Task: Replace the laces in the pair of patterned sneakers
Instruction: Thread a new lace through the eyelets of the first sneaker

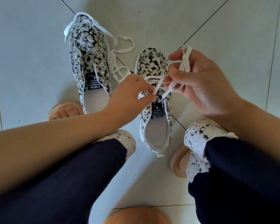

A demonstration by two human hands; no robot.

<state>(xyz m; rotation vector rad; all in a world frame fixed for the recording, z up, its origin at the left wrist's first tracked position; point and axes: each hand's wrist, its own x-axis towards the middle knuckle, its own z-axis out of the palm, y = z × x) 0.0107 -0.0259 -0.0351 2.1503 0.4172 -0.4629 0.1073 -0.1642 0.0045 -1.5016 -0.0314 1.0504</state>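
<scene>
Head-worn — facing steeply down, close.

I wear dark navy trousers [63, 183], plain and close-fitting, each leg ending in a broad cuff [199, 138] of white floral lace through which the dark cloth shows in small patches. On my feet are pale peach sandals [176, 164] with thick rounded soles, the left one leaving my toes [66, 110] open. My forearms [47, 138] are bare, as are my left hand [129, 92] and right hand [205, 83].
</scene>
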